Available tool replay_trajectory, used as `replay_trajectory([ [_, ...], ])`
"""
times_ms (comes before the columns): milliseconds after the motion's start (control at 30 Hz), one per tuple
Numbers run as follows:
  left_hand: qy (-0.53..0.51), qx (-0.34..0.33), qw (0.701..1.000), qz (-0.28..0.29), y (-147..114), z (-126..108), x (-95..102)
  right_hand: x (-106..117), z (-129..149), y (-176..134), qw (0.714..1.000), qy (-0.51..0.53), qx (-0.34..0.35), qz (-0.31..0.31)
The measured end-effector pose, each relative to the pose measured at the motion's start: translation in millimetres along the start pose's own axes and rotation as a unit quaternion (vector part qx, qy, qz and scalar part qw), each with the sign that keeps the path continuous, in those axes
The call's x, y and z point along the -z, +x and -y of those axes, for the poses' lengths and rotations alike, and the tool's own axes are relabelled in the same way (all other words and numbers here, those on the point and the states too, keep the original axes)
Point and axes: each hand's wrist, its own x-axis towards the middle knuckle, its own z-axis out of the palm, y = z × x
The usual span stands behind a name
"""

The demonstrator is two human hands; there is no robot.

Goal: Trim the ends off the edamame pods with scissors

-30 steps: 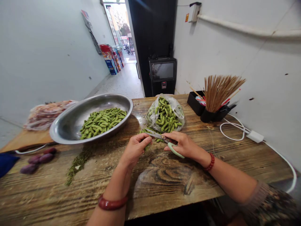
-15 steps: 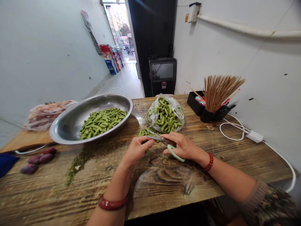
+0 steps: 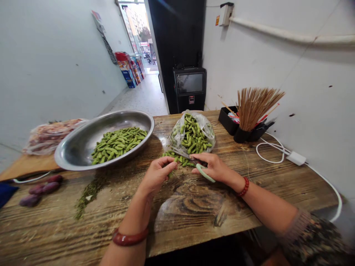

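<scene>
Apart: your left hand [image 3: 157, 174] pinching what looks like a green pod [image 3: 170, 174], your right hand [image 3: 216, 168] gripping metal scissors with pale green handles [image 3: 205, 174]. Seemingly done: plump green pods [image 3: 118, 145] heaped in the wide silver metal basin [image 3: 79, 145], beyond your left hand. Seemingly remaining: bagged pods [image 3: 194, 136] in the clear plastic bag [image 3: 209, 130] beyond your hands, loose pods [image 3: 183, 162] before it on the brown wooden worktop [image 3: 194, 218].

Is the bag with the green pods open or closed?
Open. The clear plastic bag is spread apart, with green pods bare in its mouth.
</scene>
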Motion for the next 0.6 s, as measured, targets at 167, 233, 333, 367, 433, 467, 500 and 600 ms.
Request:
replay_trajectory([
  [167, -0.109, -0.025, 0.991, -0.074, 4, 3, 4.4, -3, -8, 3, 0.994, 0.040, -0.059, -0.082],
  [233, -0.148, -0.043, 0.980, -0.123, 5, 0, 6.8, -4, -9, 3, 0.993, 0.045, -0.067, -0.089],
  [333, -0.149, -0.083, 0.968, -0.183, 6, -14, 16.1, -5, -8, 2, 0.993, 0.043, -0.063, -0.085],
  [367, -0.128, -0.101, 0.966, -0.199, 7, -21, 21.5, -5, -7, 2, 0.994, 0.044, -0.061, -0.082],
  [433, -0.065, -0.134, 0.963, -0.225, 11, -37, 36.3, -5, -6, 2, 0.994, 0.044, -0.057, -0.079],
  [467, -0.028, -0.144, 0.960, -0.239, 14, -45, 45.8, -5, -5, 2, 0.994, 0.045, -0.056, -0.078],
  [500, 0.008, -0.157, 0.954, -0.255, 18, -52, 56.5, -5, -4, 3, 0.995, 0.045, -0.053, -0.078],
  [600, 0.120, -0.173, 0.932, -0.296, 35, -68, 94.2, -4, -3, 3, 0.995, 0.044, -0.046, -0.075],
])
